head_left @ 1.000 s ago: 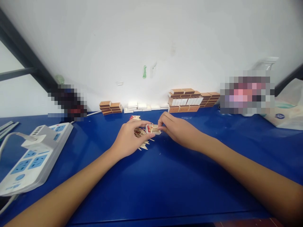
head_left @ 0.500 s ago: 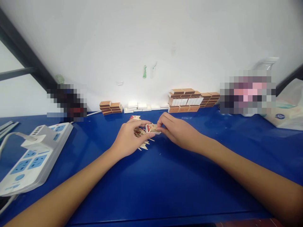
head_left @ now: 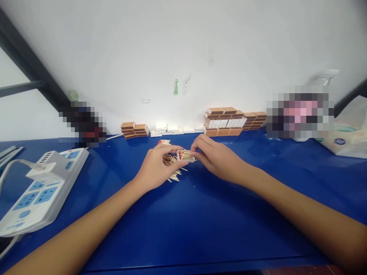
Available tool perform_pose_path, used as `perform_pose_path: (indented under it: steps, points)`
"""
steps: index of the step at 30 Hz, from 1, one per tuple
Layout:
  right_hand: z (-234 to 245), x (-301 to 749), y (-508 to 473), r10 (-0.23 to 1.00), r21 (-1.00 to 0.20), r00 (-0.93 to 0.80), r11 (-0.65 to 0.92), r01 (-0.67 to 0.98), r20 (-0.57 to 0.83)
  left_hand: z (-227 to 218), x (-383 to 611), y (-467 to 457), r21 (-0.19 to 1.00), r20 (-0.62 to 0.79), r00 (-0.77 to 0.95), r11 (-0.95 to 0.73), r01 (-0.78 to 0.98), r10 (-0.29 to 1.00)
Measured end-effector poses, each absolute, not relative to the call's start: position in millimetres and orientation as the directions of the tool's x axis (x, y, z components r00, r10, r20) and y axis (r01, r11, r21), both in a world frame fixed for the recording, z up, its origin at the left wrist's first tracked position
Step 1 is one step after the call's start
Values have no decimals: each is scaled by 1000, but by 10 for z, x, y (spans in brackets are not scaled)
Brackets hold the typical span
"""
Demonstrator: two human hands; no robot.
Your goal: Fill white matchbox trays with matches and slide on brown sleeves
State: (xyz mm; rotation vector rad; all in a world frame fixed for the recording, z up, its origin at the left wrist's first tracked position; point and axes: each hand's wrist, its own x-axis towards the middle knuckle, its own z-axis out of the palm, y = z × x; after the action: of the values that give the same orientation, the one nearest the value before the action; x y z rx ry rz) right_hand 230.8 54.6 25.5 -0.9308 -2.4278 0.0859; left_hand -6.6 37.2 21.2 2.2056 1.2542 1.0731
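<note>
My left hand (head_left: 156,164) grips a small white matchbox tray (head_left: 187,161) between thumb and fingers, a little above the table. Inside the tray lie red-headed matches (head_left: 185,154), their heads mostly toward the left. At the tray's right end my right hand (head_left: 212,154) is closed in a pinch; whatever is between its fingertips is hidden. A loose heap of matches (head_left: 173,176) spreads on the blue table beneath and beside my left hand, which covers part of it.
Along the wall stand a small stack of brown matchboxes (head_left: 134,130), several white trays (head_left: 168,129) and a taller matchbox stack (head_left: 223,122). A white power strip (head_left: 54,191) lies on the left of the blue table (head_left: 183,225). A tissue pack (head_left: 346,139) sits at the right.
My right fingers have drawn back slightly to the right, uncovering more of the matches in the tray. My left hand and the tray stay almost in place.
</note>
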Motion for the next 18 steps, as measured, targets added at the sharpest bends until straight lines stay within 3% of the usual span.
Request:
perform_pose_path:
  steps: [18]
  points:
    - [279, 2250, 437, 580, -242, -606, 800, 549, 545, 204, -50, 340, 607, 453, 349, -570, 553, 821]
